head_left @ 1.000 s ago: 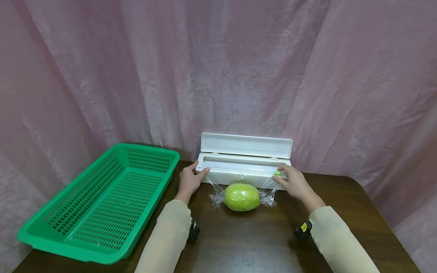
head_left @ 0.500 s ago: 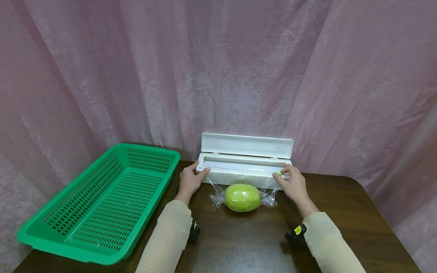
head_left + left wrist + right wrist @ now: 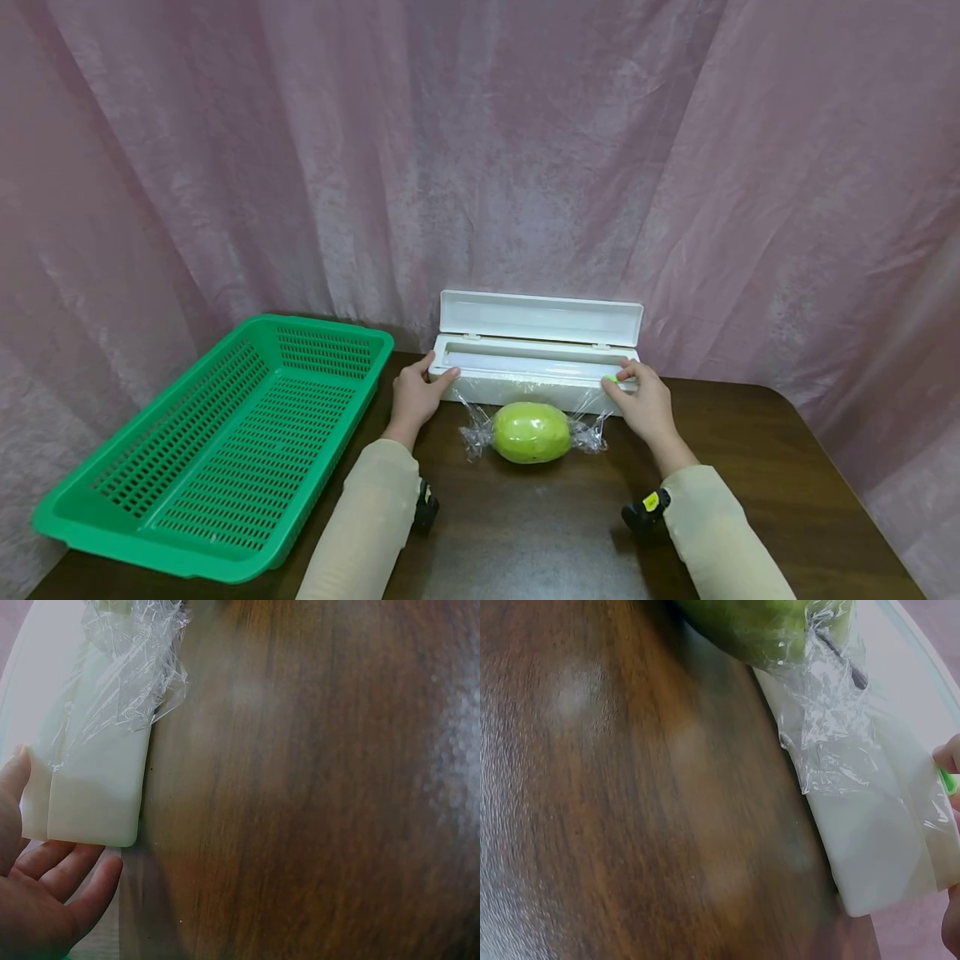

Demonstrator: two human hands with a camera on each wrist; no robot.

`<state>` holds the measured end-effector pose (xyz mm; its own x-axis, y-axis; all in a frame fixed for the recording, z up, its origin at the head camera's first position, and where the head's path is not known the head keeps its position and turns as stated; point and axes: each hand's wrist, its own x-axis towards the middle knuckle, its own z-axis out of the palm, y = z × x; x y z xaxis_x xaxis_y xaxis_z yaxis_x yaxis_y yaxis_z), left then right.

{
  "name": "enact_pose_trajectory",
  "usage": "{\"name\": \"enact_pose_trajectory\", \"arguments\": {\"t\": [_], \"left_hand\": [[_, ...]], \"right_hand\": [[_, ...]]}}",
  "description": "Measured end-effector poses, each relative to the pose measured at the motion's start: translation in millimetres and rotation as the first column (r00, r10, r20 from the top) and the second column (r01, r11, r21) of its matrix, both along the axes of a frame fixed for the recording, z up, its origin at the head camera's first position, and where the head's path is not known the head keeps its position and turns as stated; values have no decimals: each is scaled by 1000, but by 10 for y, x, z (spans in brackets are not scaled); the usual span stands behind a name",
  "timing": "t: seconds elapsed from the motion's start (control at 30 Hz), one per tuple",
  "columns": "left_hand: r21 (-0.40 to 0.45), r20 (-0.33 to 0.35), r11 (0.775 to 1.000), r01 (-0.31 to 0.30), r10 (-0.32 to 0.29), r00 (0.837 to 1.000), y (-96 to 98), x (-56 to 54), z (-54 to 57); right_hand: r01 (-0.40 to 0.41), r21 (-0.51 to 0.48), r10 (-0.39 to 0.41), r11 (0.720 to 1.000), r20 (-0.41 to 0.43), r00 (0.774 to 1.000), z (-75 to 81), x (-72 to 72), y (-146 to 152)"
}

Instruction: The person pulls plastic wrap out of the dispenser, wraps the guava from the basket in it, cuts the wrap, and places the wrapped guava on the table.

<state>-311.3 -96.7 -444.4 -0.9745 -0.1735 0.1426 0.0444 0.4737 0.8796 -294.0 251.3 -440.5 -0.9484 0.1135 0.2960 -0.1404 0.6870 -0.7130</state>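
Note:
A white cling film dispenser (image 3: 540, 319) stands at the back of the table with its hinged lid up and a roll inside. My left hand (image 3: 415, 402) holds its left end, thumb at the front top edge and fingers against the end wall. At the right end my right hand (image 3: 648, 407) pinches a small bright green slider cutter (image 3: 948, 781) on the front rail. Just before the box lies an oval green fruit (image 3: 531, 433), wrapped in clear film twisted at both sides. Film (image 3: 139, 667) also clings to the box front. In the right wrist view the right fingers are mostly cut off.
A large green slotted plastic basket (image 3: 247, 442) stands to the left on the brown wooden table (image 3: 540, 533). Directly behind the box hangs a pink curtain (image 3: 480, 167). The table's right edge is rounded at its back corner.
My right hand has closed on the green slider cutter and shifted it slightly right, its wrist swinging inward. The left hand, box and fruit stay in place.

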Motion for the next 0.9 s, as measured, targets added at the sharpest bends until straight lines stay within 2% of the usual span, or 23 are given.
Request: {"name": "enact_pose_trajectory", "arguments": {"t": [0.53, 0.9], "left_hand": [[-16, -6, 1000, -11, 11, 1000, 9, -12, -7], [-22, 17, 1000, -7, 7, 1000, -5, -31, -23]], "right_hand": [[12, -42, -11, 999, 16, 1000, 1, 6, 34], [24, -62, -26, 998, -45, 999, 7, 15, 60]]}}
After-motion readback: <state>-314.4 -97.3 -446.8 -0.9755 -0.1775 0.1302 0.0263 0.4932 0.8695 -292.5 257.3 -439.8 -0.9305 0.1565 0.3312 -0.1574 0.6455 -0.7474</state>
